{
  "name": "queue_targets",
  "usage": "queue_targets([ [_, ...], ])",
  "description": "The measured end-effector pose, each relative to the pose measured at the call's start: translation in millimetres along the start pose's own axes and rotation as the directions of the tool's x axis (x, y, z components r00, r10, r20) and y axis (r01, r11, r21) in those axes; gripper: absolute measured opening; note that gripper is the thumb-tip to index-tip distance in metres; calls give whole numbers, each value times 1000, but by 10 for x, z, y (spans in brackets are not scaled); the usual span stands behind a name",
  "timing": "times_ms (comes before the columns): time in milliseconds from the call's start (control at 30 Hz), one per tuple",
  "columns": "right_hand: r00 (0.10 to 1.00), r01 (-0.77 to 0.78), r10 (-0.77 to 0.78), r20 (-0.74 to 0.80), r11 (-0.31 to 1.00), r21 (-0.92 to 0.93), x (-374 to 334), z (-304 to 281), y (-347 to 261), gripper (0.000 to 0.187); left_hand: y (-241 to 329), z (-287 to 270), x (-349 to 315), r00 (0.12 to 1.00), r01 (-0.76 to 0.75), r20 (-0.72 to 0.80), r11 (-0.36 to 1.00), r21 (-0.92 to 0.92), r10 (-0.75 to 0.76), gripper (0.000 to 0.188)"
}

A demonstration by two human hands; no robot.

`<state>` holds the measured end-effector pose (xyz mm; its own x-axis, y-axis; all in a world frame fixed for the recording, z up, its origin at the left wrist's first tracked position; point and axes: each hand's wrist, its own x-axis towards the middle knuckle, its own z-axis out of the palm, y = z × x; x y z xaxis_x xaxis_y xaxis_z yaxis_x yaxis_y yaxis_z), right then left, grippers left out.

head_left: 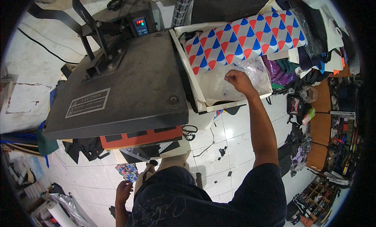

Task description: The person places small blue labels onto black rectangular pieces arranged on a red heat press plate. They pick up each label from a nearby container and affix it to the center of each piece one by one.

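My right hand (239,81) is stretched out over a shallow white box (200,95), its fingertips pinched together. Whatever may be between them is too small to make out. Below that hand, crumpled clear plastic (219,86) lies in the box. A roll with a red, blue and grey pattern (244,39) rests across the box's far side. Low at my left side hangs my left hand (124,191), fingers loosely bent and slightly apart, with nothing visible in it. Close by it is a small piece of multicoloured patterned material (127,171).
A large heat press (137,82) with a lit display (140,25) fills the left side. Below its plate, an orange-red board (141,137) sticks out beside black-handled scissors (189,132). Dark scraps (222,151) litter the tiled floor. Shelves (340,129) and a compartmented wooden box (315,197) stand at right.
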<state>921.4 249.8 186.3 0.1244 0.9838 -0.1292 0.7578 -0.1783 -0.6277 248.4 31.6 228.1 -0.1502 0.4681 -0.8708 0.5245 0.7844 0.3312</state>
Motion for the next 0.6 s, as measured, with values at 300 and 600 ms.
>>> queue_targets([
  [300, 967, -176, 251, 45, 529, 830, -534, 45, -900, 25, 1875, 516, -306, 851, -386, 316, 908, -161, 418, 32],
  [600, 963, -191, -52, 264, 563, 804, -1309, 607, -2266, 19, 2756, 1154, -302, 742, 63, 477, 659, -750, 471, 45],
])
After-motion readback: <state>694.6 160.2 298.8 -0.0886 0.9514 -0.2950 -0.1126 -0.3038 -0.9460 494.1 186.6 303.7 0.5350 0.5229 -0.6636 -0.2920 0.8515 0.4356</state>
